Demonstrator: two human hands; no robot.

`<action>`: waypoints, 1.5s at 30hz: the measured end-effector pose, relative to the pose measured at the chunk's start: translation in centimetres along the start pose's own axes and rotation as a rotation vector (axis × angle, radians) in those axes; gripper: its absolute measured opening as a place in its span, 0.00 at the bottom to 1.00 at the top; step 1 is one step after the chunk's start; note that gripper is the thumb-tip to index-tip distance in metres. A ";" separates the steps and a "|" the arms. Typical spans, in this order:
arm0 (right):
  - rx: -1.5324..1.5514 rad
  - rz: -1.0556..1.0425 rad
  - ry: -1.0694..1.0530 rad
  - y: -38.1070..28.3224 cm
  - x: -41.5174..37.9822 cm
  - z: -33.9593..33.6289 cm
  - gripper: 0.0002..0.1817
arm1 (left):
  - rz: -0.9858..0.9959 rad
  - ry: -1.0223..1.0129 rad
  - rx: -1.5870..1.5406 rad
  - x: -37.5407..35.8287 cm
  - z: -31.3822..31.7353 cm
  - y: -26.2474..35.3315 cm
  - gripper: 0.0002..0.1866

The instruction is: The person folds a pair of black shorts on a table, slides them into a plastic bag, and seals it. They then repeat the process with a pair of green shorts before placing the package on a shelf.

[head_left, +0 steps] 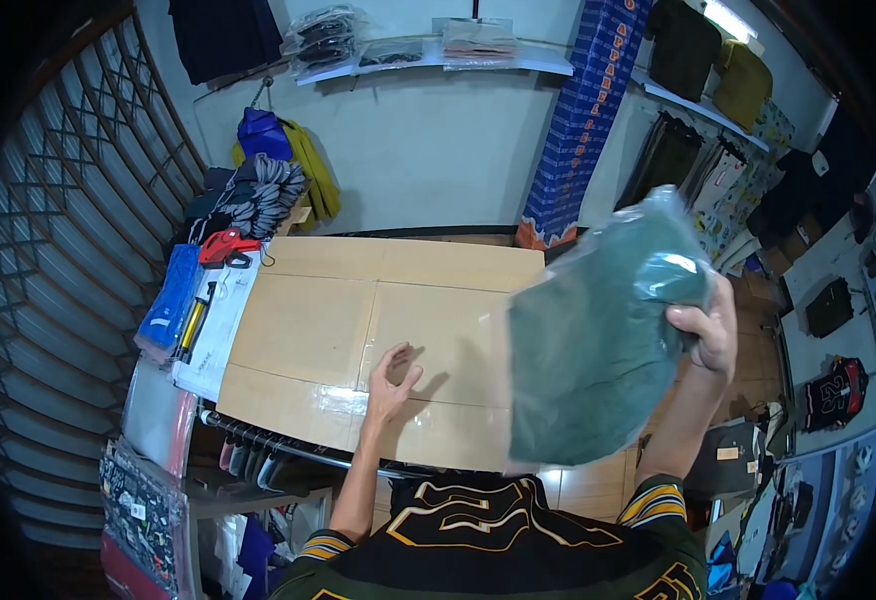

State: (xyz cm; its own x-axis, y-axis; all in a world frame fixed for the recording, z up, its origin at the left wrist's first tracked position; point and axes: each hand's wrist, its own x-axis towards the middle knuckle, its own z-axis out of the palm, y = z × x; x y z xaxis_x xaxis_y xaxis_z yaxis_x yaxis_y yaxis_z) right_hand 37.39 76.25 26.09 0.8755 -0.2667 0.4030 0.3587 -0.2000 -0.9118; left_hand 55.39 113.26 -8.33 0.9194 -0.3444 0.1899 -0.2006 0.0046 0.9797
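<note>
My right hand (710,325) grips the edge of a folded green garment in a clear plastic bag (598,350). The bag is held up off the table on the right, tilted, its lower corner near my shirt. Above the flattened cardboard (298,320) that covers the table, my left hand (394,385) is apart from the bag. Its fingers are spread and curved with nothing in them. What the garment is exactly cannot be seen through the plastic.
At the table's left end lie a red tool (228,246), a blue packet (170,300) and a yellow-black tool (195,322). Behind them is a heap of dark and grey clothes (263,190). A blue printed pillar (583,120) stands behind the table. Hanging clothes (248,460) line its front edge.
</note>
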 end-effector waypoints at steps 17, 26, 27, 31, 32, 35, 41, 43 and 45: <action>-0.616 0.052 0.098 27.0 0.1 11.9 0.26 | -0.260 0.284 -0.084 -8.5 -1.8 2.4 0.21; -0.460 0.606 0.361 23.3 -21.9 12.6 0.21 | -0.328 -0.101 0.095 -6.5 -2.1 1.3 0.12; -0.420 0.671 0.372 22.5 -23.3 13.2 0.20 | -0.360 -0.136 0.089 -6.1 -2.1 1.5 0.12; -0.340 0.603 0.494 23.5 -26.9 15.7 0.13 | -0.403 -0.233 -0.019 -4.6 -2.2 0.4 0.12; -0.331 0.638 0.519 23.8 -27.1 16.0 0.12 | -0.401 -0.257 -0.030 -4.4 -2.3 0.0 0.12; -0.293 0.677 0.578 25.3 -27.0 17.1 0.08 | -0.369 -0.285 -0.043 -4.2 -3.4 -0.2 0.13; -0.181 0.757 0.579 25.2 -28.2 19.3 0.09 | -0.354 -0.160 -0.115 -5.4 -6.7 -0.3 0.18; -0.101 0.815 0.570 24.5 -28.8 20.3 0.09 | -0.362 -0.117 -0.149 -5.6 -8.1 -0.3 0.20; -0.037 0.857 0.576 24.1 -29.4 21.2 0.10 | -0.386 -0.115 -0.122 -5.5 -9.5 -0.5 0.21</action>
State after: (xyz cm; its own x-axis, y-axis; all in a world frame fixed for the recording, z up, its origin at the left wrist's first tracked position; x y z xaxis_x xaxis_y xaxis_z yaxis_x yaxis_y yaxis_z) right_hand 27.17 99.23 -9.42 0.5414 -0.7425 -0.3944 -0.3309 0.2431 -0.9118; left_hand 53.61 124.05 -9.30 0.8741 -0.4450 -0.1946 0.1993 -0.0366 0.9793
